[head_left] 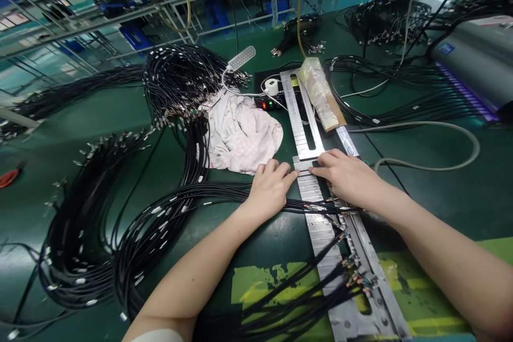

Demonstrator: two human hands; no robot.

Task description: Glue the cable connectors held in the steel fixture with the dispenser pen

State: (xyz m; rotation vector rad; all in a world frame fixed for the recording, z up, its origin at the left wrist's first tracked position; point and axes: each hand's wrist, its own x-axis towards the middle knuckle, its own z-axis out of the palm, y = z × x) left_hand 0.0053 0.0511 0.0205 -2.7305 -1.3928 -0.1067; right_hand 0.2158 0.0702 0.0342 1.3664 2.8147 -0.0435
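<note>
My left hand lies palm down on a bundle of black cables, its fingers stretched out to the edge of a long metal jig. My right hand rests flat on the same jig, fingers extended toward the left hand, fingertips nearly meeting. Under both hands the black cables cross onto the jig, and their stripped coloured wire ends lie in its slots nearer to me. Neither hand grips anything that I can see.
Large coils of black cables cover the green table on the left. A crumpled pale cloth lies beyond my left hand. A small lamp, a black box with red lights, a wrapped bundle and a grey hose lie further back.
</note>
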